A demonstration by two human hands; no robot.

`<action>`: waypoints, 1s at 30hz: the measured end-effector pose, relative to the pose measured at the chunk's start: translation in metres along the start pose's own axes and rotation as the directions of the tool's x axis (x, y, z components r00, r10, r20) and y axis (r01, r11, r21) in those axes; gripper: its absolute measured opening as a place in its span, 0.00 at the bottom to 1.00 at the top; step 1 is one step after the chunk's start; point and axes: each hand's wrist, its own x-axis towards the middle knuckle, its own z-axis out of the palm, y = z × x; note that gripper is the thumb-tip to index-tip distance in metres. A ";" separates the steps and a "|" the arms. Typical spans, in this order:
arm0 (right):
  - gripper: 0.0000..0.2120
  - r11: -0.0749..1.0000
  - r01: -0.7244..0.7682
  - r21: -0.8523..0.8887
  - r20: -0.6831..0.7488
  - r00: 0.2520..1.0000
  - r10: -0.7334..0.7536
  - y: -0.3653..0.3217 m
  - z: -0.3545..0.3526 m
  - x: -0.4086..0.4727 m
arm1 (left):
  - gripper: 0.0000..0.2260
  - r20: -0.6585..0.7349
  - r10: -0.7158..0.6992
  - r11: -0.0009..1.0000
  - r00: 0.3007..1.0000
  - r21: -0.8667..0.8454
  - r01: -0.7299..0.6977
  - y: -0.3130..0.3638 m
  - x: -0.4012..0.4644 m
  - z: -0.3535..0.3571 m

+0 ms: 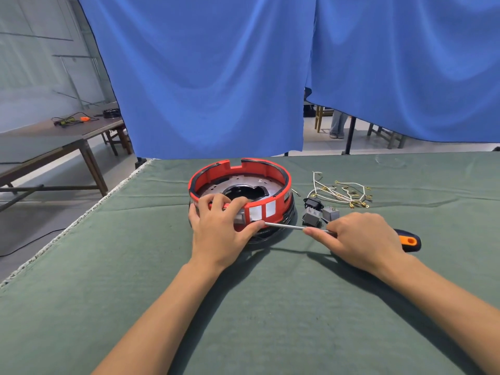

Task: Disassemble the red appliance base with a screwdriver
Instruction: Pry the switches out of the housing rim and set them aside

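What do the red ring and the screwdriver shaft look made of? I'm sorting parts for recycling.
The red ring looks like moulded plastic: uniform colour, soft sheen, cut notches in its rim. The screwdriver shaft looks like bare steel: thin, silvery, with a bright highlight along it. Neither can be confirmed from looks alone.

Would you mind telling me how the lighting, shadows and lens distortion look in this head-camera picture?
Head view: even, soft light with no strong glare; both forearms and the left hand cast dark shadows on the green cloth; the wide lens bows the table edge and stretches the blue curtain; the red base and screwdriver in the right hand look sharp.
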 end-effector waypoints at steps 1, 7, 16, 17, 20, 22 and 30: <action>0.39 1.000 -0.001 0.005 0.002 1.000 0.001 -0.001 0.000 -0.001 | 0.21 -0.004 0.000 1.000 1.000 -0.008 0.000 0.000 0.000 0.000; 0.42 1.000 -0.005 -0.009 0.020 1.000 0.005 -0.004 -0.001 0.001 | 0.23 0.000 0.002 1.000 1.000 -0.023 -0.002 -0.003 0.000 0.000; 0.38 0.994 -0.105 0.019 0.066 0.992 0.104 -0.015 -0.011 -0.004 | 0.21 -0.024 -0.017 0.997 1.000 -0.073 0.016 0.000 0.001 -0.001; 0.38 0.992 -0.120 0.026 0.076 0.990 0.117 -0.015 -0.012 -0.005 | 0.21 -0.027 -0.020 0.997 0.999 -0.076 0.018 0.000 0.001 -0.001; 0.39 0.989 -0.145 0.029 0.102 0.985 0.142 -0.019 -0.015 -0.007 | 0.21 -0.027 -0.015 0.996 1.000 -0.086 0.013 0.000 0.002 -0.001; 0.38 0.987 -0.156 0.039 0.110 0.982 0.151 -0.023 -0.015 -0.007 | 0.22 -0.011 -0.014 0.996 1.000 -0.086 0.013 -0.002 0.003 -0.001; 0.38 0.989 -0.139 0.049 0.141 0.981 0.131 -0.029 -0.019 -0.003 | 0.27 0.048 0.008 0.995 0.999 -0.099 -0.003 -0.005 0.004 -0.002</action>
